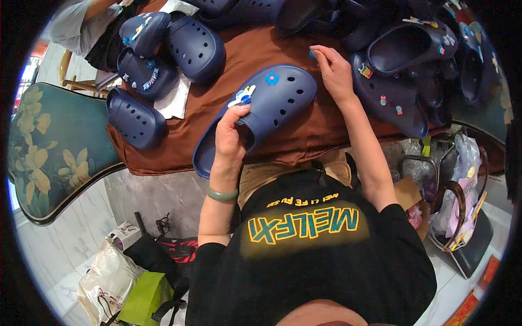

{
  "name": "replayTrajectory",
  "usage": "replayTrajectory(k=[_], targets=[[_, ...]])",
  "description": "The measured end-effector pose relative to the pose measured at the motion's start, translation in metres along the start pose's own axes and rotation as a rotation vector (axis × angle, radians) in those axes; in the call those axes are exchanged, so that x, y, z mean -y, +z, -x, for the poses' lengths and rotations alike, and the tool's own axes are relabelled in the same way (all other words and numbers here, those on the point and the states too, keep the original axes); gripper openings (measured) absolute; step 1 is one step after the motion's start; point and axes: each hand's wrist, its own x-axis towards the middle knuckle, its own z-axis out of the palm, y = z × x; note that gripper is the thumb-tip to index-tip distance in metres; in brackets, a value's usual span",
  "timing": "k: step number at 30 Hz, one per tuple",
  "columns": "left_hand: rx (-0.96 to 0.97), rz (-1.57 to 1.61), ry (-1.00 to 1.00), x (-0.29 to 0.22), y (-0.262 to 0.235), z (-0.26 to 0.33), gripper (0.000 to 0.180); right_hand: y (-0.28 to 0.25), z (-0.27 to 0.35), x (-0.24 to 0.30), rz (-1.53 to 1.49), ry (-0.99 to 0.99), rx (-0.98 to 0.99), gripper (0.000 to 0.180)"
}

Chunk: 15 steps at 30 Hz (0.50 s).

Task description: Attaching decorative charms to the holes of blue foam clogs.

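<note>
My left hand [230, 133] grips a navy foam clog [263, 106] at its opening, the thumb on top and the other fingers hidden inside. The clog is tilted, toe toward the upper right. A blue flower charm [272, 79] and a white, yellow and blue charm [242, 96] sit in its holes; several other holes are bare. To the right of the toe, apart from it, my right hand [334, 70] pinches a small blue piece [312, 54], probably a charm, mostly covered by the fingers.
Decorated navy clogs [389, 103] are heaped on the right. More clogs [196, 46] lie at the left, some over white paper [175, 100], on a brown cloth [244, 49]. Another person's arm [93, 10] shows at the far left. Bags [111, 277] stand below.
</note>
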Motion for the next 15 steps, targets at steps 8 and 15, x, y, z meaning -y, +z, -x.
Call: replayTrajectory(k=[8,15], targets=[[0.020,0.060,-0.068,-0.001,-0.004,0.001,0.033,-0.021,0.031,0.054,-0.262,-0.016,0.104,0.010],[-0.007,0.018,0.001,0.004,-0.006,-0.001,0.034,-0.010,0.021,0.054,-0.176,-0.138,0.229,0.014]])
